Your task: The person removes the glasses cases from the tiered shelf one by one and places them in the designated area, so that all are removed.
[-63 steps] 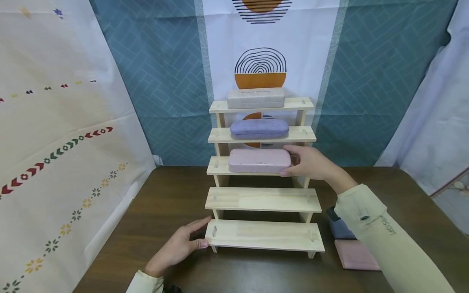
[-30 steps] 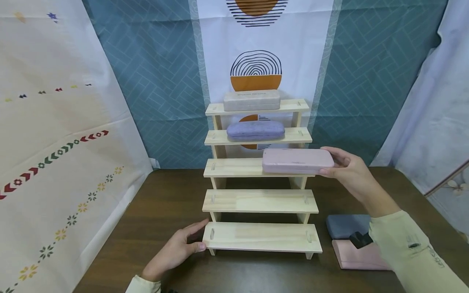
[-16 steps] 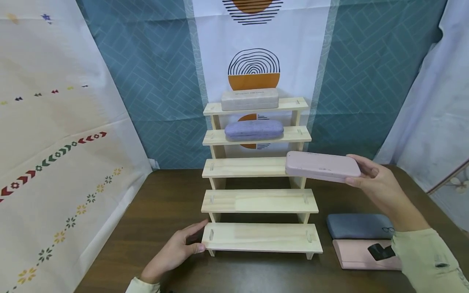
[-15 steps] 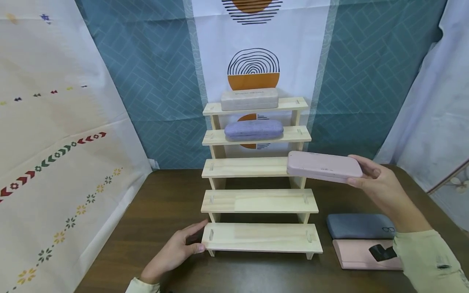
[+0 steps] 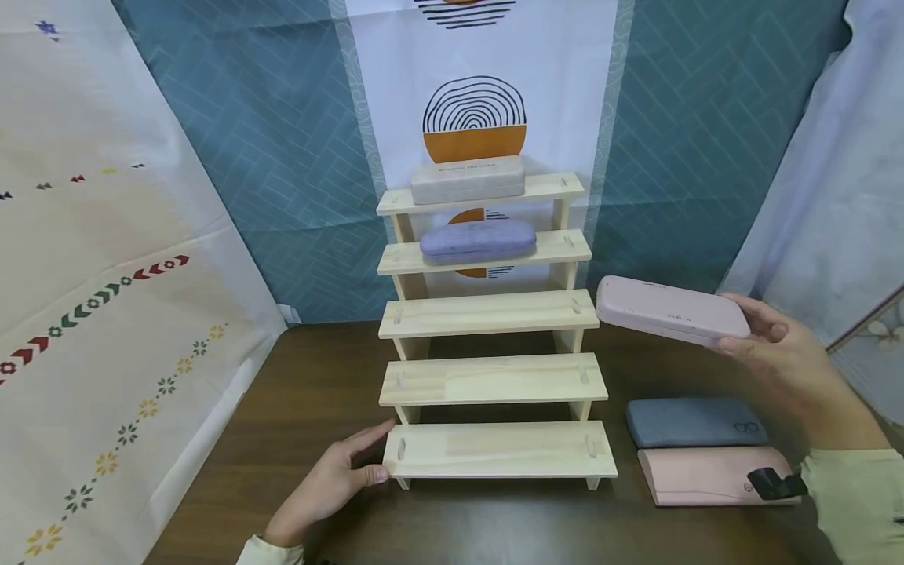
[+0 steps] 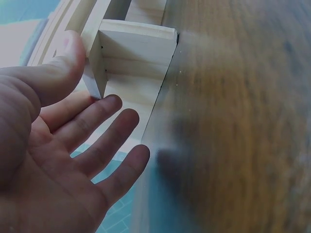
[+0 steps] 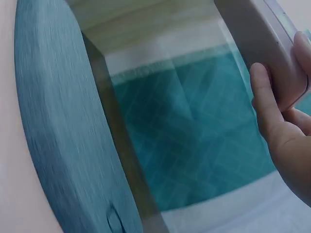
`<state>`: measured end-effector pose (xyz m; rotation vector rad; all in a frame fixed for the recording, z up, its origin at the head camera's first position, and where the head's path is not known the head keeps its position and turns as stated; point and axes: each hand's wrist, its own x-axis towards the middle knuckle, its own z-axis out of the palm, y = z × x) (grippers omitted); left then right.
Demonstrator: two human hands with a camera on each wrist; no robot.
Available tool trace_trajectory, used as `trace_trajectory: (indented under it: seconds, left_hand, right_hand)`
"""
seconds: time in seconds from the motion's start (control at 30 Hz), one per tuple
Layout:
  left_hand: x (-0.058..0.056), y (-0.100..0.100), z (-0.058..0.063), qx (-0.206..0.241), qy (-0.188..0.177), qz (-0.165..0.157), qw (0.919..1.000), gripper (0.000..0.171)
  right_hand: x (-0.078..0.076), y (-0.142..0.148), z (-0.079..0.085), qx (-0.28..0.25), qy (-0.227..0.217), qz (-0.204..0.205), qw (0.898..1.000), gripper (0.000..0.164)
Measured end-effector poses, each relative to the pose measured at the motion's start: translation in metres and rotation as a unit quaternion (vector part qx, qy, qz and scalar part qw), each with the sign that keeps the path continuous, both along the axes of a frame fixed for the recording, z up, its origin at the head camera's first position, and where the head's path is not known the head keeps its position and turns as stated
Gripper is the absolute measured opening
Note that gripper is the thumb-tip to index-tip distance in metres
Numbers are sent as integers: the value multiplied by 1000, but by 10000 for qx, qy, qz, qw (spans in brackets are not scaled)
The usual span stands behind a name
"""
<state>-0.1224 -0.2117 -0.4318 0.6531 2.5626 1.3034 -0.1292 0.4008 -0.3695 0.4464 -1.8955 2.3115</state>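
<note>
A pale pink glasses case (image 5: 671,310) is pinched at its right end by my right hand (image 5: 784,353), off the right side of the wooden tiered shelf (image 5: 494,451). In the right wrist view, thumb and fingers grip the end of the pink case (image 7: 262,46). My left hand (image 5: 332,479) touches the left end of the lowest step, thumb at the front corner and straight fingers behind; the left wrist view shows this hand (image 6: 73,136) with fingers spread. A grey case (image 5: 468,180) sits on the top step, a lavender case (image 5: 479,240) on the one below.
On the dark wooden table (image 5: 494,526), right of the shelf, lie a blue-grey glasses case (image 5: 695,421) and, in front of it, a light pink case (image 5: 699,475). Patterned cloths (image 5: 268,118) hang behind and along both sides.
My right hand has lifted the pink case off the middle step and carried it rightward, past the shelf's end. The left hand stays at the lowest step. The head view has shifted slightly.
</note>
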Motion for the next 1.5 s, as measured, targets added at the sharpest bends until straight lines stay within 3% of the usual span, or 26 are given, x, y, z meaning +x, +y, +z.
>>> trace_trajectory:
  seconds: [0.07, 0.13, 0.2, 0.3, 0.37, 0.43, 0.67, 0.93, 1.13, 1.5]
  left_hand:
    - [0, 0, 0, -32, 48, 0, 10000, 68]
    - [0, 0, -1, -59, 50, 26, 10000, 68]
    - [-1, 0, -1, -47, -15, 73, 10000, 68]
    - [-1, 0, -1, 9, -129, 135, 9998, 69]
    - [-1, 0, -2, 45, -167, 138, 9998, 70]
    - [-1, -1, -2, 34, -161, 122, 9998, 70]
    - [0, -2, -4, -120, -48, 171, 9998, 68]
    - [0, -1, -3, -104, -86, 145, 9998, 67]
    - [-2, 0, -2, -104, -65, 144, 9998, 66]
    - [-2, 2, -1, -79, -233, 291, 9993, 66]
  right_hand:
    - [1, 7, -2, 282, -150, -300, 9990, 62]
    - [3, 13, -3, 892, -406, -666, 9930, 60]
    - [4, 18, -7, 1641, -588, -951, 9801, 60]
    - [6, 26, -13, 2670, -788, -1190, 9531, 62]
    - [6, 29, -18, 3030, -855, -1234, 9411, 67]
    - [6, 33, -22, 3198, -863, -1196, 9360, 70]
    - [2, 43, -33, 3349, -764, -871, 9351, 66]
    - [-2, 49, -36, 4181, -1219, -460, 8990, 79]
    - [-4, 46, -34, 4438, -1333, -239, 8858, 85]
    - [-4, 41, -34, 4723, -1683, -151, 8651, 75]
